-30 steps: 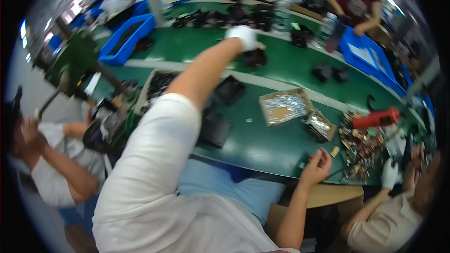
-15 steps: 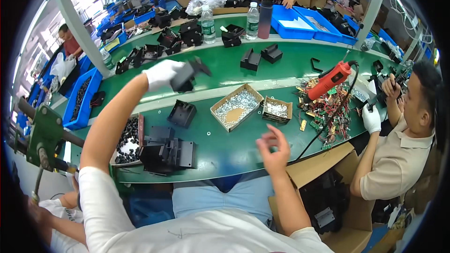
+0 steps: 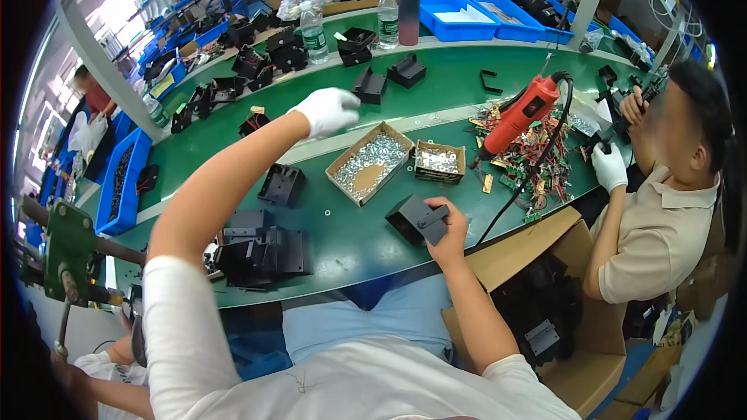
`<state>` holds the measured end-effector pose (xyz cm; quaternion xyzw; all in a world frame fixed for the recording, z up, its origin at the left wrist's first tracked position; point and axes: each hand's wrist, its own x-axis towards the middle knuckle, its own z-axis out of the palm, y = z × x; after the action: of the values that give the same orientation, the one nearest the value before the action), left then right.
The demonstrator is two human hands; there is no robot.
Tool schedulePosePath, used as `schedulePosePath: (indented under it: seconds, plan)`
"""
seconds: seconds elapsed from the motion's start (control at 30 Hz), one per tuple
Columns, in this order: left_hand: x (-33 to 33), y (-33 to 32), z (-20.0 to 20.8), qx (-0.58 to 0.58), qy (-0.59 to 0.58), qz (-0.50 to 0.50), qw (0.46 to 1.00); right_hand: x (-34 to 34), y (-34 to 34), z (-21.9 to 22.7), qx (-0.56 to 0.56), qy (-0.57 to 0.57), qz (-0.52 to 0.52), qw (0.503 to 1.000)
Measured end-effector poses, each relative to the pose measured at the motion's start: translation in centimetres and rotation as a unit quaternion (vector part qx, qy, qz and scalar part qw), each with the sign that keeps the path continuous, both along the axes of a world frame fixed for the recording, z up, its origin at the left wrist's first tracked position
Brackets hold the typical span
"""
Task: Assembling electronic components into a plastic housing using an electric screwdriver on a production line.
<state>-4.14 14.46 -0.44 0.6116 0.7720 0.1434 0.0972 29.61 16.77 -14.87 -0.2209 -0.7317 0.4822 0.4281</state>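
Note:
My right hand (image 3: 449,235), bare, grips a black plastic box (image 3: 419,220) with a flat plate on its side, over the near bench. My left hand (image 3: 330,112), in a white glove, reaches over the strip between the bench levels. Nothing shows in its fingers, which are slightly parted. Just beyond it stand two open black housings (image 3: 370,85). A cardboard tray of small metal nuts (image 3: 336,173) lies below the left hand, with a smaller box of washers (image 3: 440,162) beside it. Another black housing (image 3: 282,186) rests on the near green bench.
Stacked black housings (image 3: 268,253) sit at the near left. A red power screwdriver (image 3: 523,115) hangs over a pile of wired circuit boards (image 3: 537,171). A co-worker (image 3: 661,210) works at the right, beside a cardboard carton (image 3: 599,327). Blue trays (image 3: 459,29) and bottles stand at the back.
The black box has passed from my left hand to my right. My left hand, now without it, has moved right. The view has shifted slightly.

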Motion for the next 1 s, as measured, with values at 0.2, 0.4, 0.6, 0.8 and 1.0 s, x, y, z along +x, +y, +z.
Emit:
schedulePosePath:
  seconds: [0.2,0.4,0.6,0.8,1.0]
  plan:
    - [-3.4,11.6,-6.0,0.093,0.088,0.185,0.974,0.6,0.7,-0.4,0.035,0.011,-0.02,0.999]
    - [-8.5,14.9,-7.8,0.103,0.043,0.258,0.96,0.3,0.3,-0.6,0.001,-0.012,-0.032,0.999]
    - [-10.2,17.3,-5.0,0.043,0.166,0.402,0.899,0.1,0.4,-0.6,-0.013,-0.017,-0.023,1.0]
    - [-8.1,17.7,-3.8,-0.008,0.145,0.357,0.923,0.0,0.7,-0.2,-0.021,-0.027,-0.016,0.999]
    - [-6.8,17.2,-6.2,-0.01,0.292,0.261,0.92,-0.1,0.1,-1.2,-0.018,-0.024,-0.035,0.999]
